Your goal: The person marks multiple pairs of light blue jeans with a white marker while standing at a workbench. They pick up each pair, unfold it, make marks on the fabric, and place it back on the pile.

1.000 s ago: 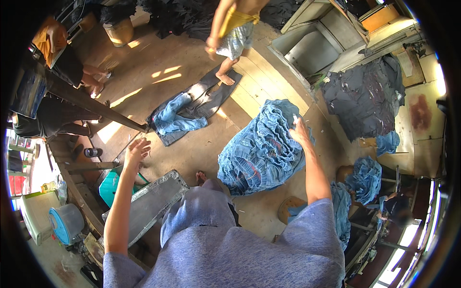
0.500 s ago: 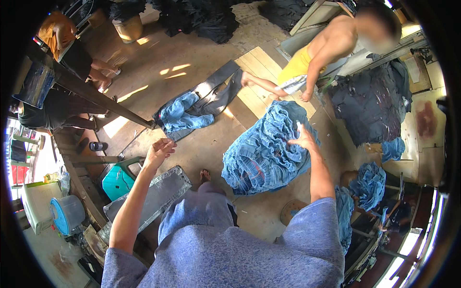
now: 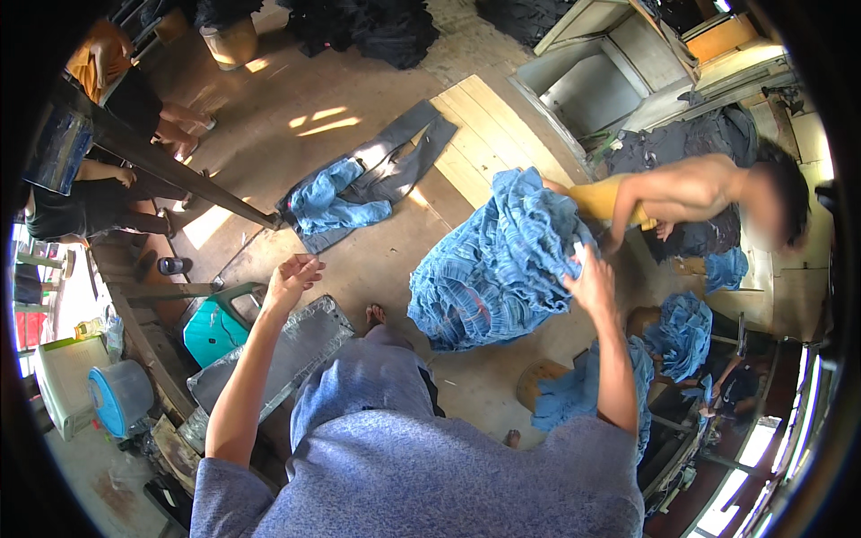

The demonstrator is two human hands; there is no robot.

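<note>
A big heap of blue denim garments [image 3: 493, 269] stands in front of me, folded and stacked in many layers. At its right edge is my right hand [image 3: 590, 289], closed with a small white piece [image 3: 580, 252] pinched at the fingertips; its exact kind is unclear. The heap partly hides those fingers. My left hand [image 3: 296, 280] is raised over the floor to the left, fingers loosely curled and apart, with nothing seen in it. Beyond it, dark trousers [image 3: 417, 139] lie spread on the floor, a light blue denim piece [image 3: 336, 202] on top of them.
A shirtless person in yellow shorts [image 3: 691, 197] bends over a dark cloth pile [image 3: 700, 134] at right. Left are a slanting post [image 3: 179, 166], a teal stool [image 3: 213, 330], a wrapped grey slab [image 3: 278, 341] and a lidded bucket [image 3: 117, 399]. More denim [image 3: 682, 332] sits right.
My right hand has shifted right and down along the heap's edge, the white piece still in it. The other person has moved right, from the boards to the dark pile. My left hand barely moved.
</note>
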